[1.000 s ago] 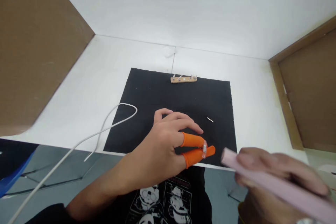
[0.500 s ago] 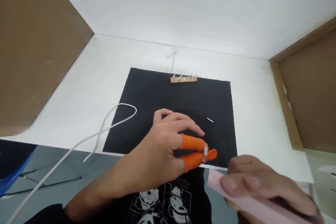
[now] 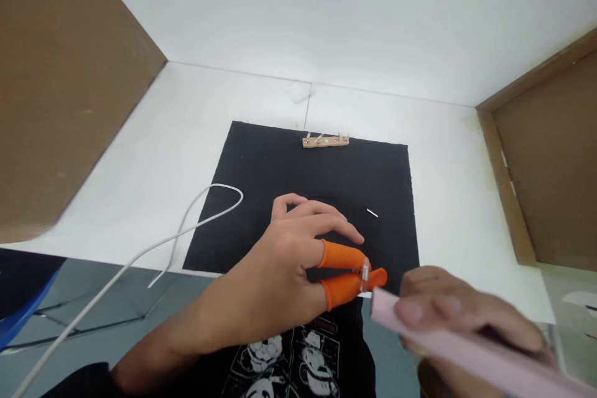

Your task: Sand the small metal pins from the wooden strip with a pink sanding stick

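My left hand [image 3: 298,255] hovers over the near edge of a black mat [image 3: 284,168]. Its thumb and forefinger wear orange finger cots and pinch a small clear part [image 3: 365,272]; the other fingers are spread. My right hand [image 3: 461,317], blurred at the lower right, grips a long flat pink strip [image 3: 448,348]. The strip's end lies just below and to the right of the pinched part. A short silver pin [image 3: 372,212] lies on the mat beyond my left fingers.
A small wooden strip with metal pins [image 3: 325,141] sits at the mat's far edge. A white cable [image 3: 186,224] loops over the mat's left corner and off the white table [image 3: 153,155]. Brown cardboard panels [image 3: 56,74] stand at left and right.
My right hand brought the pink strip from the right down and leftward, and its end now sits close to the pinched part. My left hand has scarcely moved.
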